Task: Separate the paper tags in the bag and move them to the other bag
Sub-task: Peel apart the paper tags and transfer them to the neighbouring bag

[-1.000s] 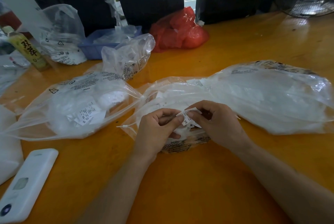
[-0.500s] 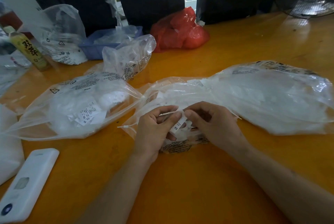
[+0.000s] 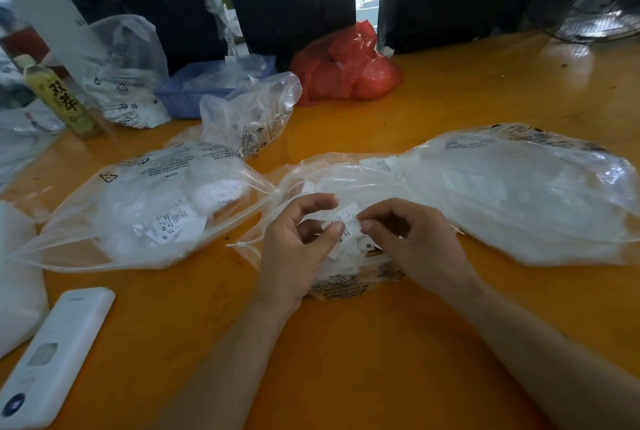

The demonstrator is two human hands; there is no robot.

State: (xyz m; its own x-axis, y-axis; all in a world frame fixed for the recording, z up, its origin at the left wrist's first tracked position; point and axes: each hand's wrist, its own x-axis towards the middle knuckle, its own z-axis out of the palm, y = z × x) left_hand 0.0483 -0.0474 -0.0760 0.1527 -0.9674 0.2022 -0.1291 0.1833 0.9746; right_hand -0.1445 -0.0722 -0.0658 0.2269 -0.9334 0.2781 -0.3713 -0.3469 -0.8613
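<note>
A long clear plastic bag (image 3: pixel 512 194) full of white paper tags lies across the middle and right of the orange table. At its open near end, my left hand (image 3: pixel 294 246) and my right hand (image 3: pixel 412 239) pinch a small strip of white printed paper tags (image 3: pixel 346 225) between thumbs and fingertips. More loose tags lie under my fingers in the bag's mouth. A second clear bag (image 3: pixel 149 207) holding white tags marked XS lies to the left, its mouth pointing toward my hands.
A white handheld device (image 3: pixel 52 357) lies near left. At the back stand a green tea bottle (image 3: pixel 59 97), a blue tray (image 3: pixel 194 97), a smaller clear bag of tags (image 3: pixel 249 117), a red plastic bag (image 3: pixel 346 69) and a fan (image 3: pixel 595 10).
The tag strip between my fingertips has shifted and now stands up more between both thumbs; my left fingers have spread a little. The bags have not moved.
</note>
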